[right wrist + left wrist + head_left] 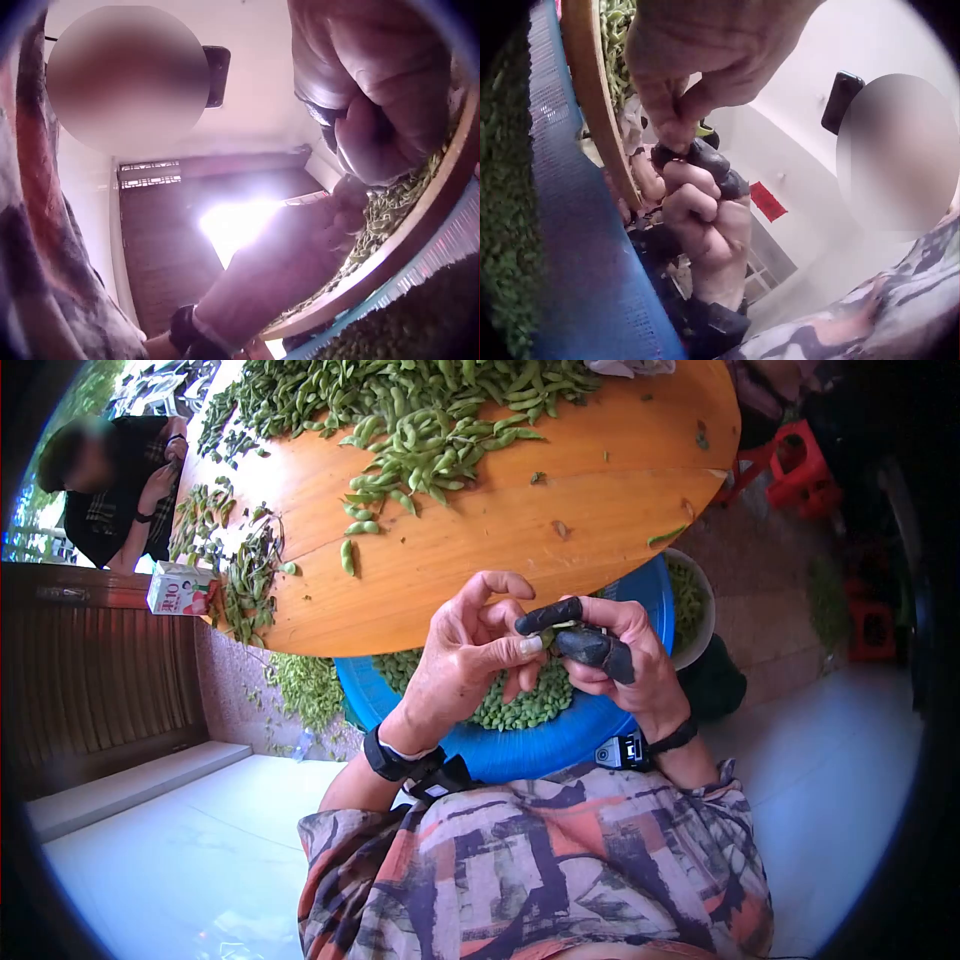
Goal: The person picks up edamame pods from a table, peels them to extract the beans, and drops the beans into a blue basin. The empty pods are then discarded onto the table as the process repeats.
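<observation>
Both hands meet over a blue basket (490, 752) holding shelled green beans (530, 705). In the head view, a green soybean pod (552, 629) lies between them, mostly covered by fingers. My left hand (468, 645) pinches its near end between thumb and fingertips, the other fingers loosely bent. My right hand (630, 645) grips the pod between thumb and index finger, both wrapped in black covers (585, 647). The left wrist view shows the right hand's remaining fingers (694, 191) curled into the palm.
A wooden table (470, 550) with heaped soybean pods (420, 450) stands just beyond the basket. A drink carton (180, 590) is at its left corner, near a seated person (120, 490). A pale bowl (705, 620) of pods is at right, red stools (800, 470) behind.
</observation>
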Demonstrator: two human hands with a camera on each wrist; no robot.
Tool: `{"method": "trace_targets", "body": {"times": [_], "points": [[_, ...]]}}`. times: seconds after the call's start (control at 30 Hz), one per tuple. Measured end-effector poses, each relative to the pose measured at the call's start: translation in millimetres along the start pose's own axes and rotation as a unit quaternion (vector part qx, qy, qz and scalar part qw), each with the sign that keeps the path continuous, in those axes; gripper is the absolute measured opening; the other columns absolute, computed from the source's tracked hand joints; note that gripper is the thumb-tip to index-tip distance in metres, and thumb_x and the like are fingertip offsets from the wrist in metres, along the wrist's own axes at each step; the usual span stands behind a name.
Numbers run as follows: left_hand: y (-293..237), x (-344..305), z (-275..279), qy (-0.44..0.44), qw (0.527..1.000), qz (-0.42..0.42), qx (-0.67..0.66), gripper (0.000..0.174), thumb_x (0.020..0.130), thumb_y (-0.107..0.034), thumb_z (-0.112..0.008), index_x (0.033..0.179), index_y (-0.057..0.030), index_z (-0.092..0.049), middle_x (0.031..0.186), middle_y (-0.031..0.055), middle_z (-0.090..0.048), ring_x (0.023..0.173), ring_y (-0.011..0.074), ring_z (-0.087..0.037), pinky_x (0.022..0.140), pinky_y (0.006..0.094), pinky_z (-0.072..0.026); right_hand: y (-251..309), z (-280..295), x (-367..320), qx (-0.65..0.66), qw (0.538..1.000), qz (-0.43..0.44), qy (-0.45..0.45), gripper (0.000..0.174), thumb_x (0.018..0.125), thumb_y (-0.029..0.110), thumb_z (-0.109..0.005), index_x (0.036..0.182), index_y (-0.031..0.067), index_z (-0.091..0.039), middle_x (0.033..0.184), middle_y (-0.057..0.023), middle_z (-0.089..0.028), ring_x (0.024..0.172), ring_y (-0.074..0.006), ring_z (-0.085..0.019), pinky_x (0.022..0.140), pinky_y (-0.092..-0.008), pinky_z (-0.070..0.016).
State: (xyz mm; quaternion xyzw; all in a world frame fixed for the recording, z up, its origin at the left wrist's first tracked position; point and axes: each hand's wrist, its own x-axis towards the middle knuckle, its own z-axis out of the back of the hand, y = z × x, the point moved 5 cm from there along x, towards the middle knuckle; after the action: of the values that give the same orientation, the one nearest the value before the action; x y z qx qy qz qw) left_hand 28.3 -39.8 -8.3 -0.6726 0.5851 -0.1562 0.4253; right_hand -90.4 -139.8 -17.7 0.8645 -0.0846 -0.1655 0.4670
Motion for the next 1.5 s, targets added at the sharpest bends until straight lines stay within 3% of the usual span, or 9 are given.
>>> {"method": "trace_targets", "body": {"times": [0.17,0.23,0.37,0.43,0.77,0.87,1.03,1.33,1.5], "points": [[16.9,0.2,3.4,0.062,0.985,0.029,-0.157,0.042,0.085,0.003,-0.067,0.121,-0.0014,-0.046,0.079,0.0117,-0.066,0.055,0.0161,-0.063,0.038,0.0216,-0.0398,-0.9,0.1,1.3,-0.021,1.0,-0.011,0.006,0.021,0.091,0.013,-0.05,0.101,-0.0004,-0.062,0.064,-0.0015,-0.05,0.052,-0.0101,-0.047,0.048,-0.0225,-0.0354],[19.5,-2.4,5.7,0.034,0.995,0.024,-0.091,0.033,0.09,0.003,-0.062,0.12,-0.0008,-0.047,0.084,0.0119,-0.068,0.059,0.0152,-0.064,0.044,0.0218,-0.045,25.0,-11.4,-1.7,-0.395,0.837,0.379,-0.022,0.013,0.081,0.001,-0.055,0.093,-0.0029,-0.058,0.073,-0.0106,-0.051,0.061,-0.0244,-0.052,0.056,-0.0297,-0.0413],[8.4,-16.2,15.4,-0.051,0.977,-0.041,0.204,0.028,0.087,0.002,-0.064,0.113,0.0004,-0.053,0.075,0.0079,-0.063,0.059,0.0147,-0.062,0.047,0.0241,-0.0468,36.2,-6.1,-14.7,-0.496,0.834,0.233,-0.06,0.016,0.076,-0.007,-0.056,0.091,-0.004,-0.06,0.08,-0.0136,-0.051,0.069,-0.0296,-0.054,0.064,-0.0323,-0.0441],[0.8,-26.6,13.6,0.0,0.83,-0.192,0.524,0.022,0.084,0.007,-0.06,0.104,-0.0004,-0.058,0.075,0.0079,-0.061,0.059,0.0163,-0.063,0.051,0.029,-0.0486,51.6,-7.4,-21.1,-0.486,0.833,0.23,-0.131,0.041,0.081,-0.008,-0.056,0.119,0.0011,-0.065,0.082,-0.012,-0.055,0.071,-0.021,-0.057,0.066,-0.0286,-0.0448],[-60.1,-101.0,101.1,-0.328,0.691,-0.21,0.608,0.023,0.078,0.005,-0.066,0.1,-0.0006,-0.066,0.099,0.0111,-0.065,0.078,0.0208,-0.067,0.063,0.0307,-0.0538,48.0,23.0,-33.0,-0.399,0.871,0.145,-0.246,0.037,0.089,0.002,-0.055,0.124,0.0036,-0.064,0.088,0.0032,-0.06,0.069,-0.0035,-0.051,0.062,-0.0181,-0.0403],[-92.2,-121.5,103.9,-0.429,0.437,-0.232,0.756,0.021,0.08,0.0,-0.069,0.1,-0.0005,-0.068,0.107,0.0132,-0.064,0.09,0.0274,-0.067,0.075,0.0354,-0.0546,47.7,25.3,-29.2,-0.382,0.883,0.11,-0.25,0.036,0.09,0.002,-0.054,0.124,0.0058,-0.065,0.082,0.006,-0.057,0.061,-0.0004,-0.045,0.053,-0.0164,-0.0339],[-107.8,-67.6,96.6,-0.339,0.583,-0.266,0.689,0.017,0.084,-0.008,-0.07,0.099,-0.0012,-0.068,0.098,0.0124,-0.065,0.087,0.0276,-0.065,0.075,0.0381,-0.0537,51.2,-1.4,-11.6,-0.374,0.895,0.071,-0.233,0.038,0.088,0.0,-0.054,0.123,0.0062,-0.066,0.079,0.0035,-0.056,0.063,-0.0033,-0.047,0.055,-0.0182,-0.0367],[-103.0,-21.8,103.5,-0.246,0.5,-0.274,0.784,0.015,0.085,-0.009,-0.067,0.099,-0.0038,-0.067,0.086,0.0135,-0.064,0.067,0.0233,-0.062,0.057,0.0346,-0.0502,44.4,-18.1,-0.5,-0.419,0.892,0.081,-0.148,0.04,0.081,-0.008,-0.057,0.12,0.0008,-0.065,0.083,-0.0041,-0.057,0.075,-0.0117,-0.053,0.071,-0.0215,-0.0426],[-47.5,-32.2,57.4,-0.131,0.972,-0.025,0.194,0.013,0.094,-0.014,-0.064,0.098,-0.0012,-0.066,0.07,0.0032,-0.062,0.054,0.0109,-0.054,0.049,0.0242,-0.0407,38.4,-45.2,11.3,-0.332,0.941,0.024,-0.065,0.034,0.087,0.0,-0.059,0.121,0.0018,-0.064,0.083,-0.0067,-0.058,0.073,-0.0115,-0.054,0.068,-0.0236,-0.0433]]}}
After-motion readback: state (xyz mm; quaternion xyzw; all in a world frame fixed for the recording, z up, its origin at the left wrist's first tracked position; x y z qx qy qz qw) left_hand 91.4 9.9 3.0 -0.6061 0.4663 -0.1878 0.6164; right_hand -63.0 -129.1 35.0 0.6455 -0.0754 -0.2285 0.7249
